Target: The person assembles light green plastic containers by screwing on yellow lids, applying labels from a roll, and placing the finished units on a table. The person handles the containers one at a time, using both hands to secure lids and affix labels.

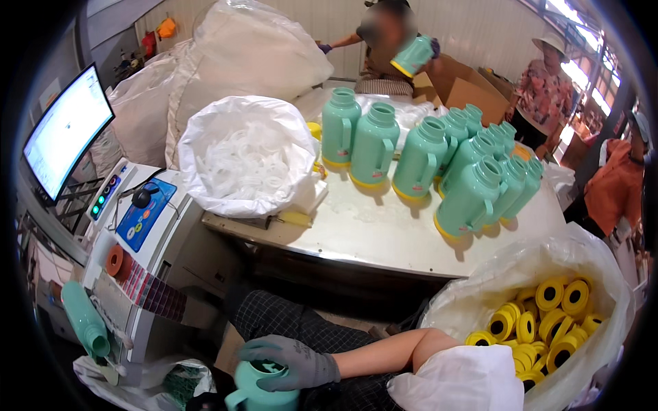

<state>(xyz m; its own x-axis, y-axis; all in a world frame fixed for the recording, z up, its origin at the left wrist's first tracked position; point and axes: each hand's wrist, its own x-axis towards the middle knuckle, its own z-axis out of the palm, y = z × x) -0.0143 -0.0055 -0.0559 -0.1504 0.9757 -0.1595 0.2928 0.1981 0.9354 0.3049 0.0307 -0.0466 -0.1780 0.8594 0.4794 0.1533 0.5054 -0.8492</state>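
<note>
My right hand (291, 363), in a grey glove, rests fingers-down over the open mouth of a mint-green flask body (260, 394) that stands on my lap at the lower edge. The forearm reaches in from the right, with a white sleeve cover (459, 380) at the elbow. My left hand is out of sight. Several more mint-green flasks (473, 195) with yellow bases stand grouped on the metal table (370, 236) ahead.
An open white bag of clear rings (243, 161) sits on the table's left. A bag of yellow round caps (548, 315) stands at my right. A machine with a blue control panel (140, 216) and a monitor (65, 130) is on the left. Other people work behind the table.
</note>
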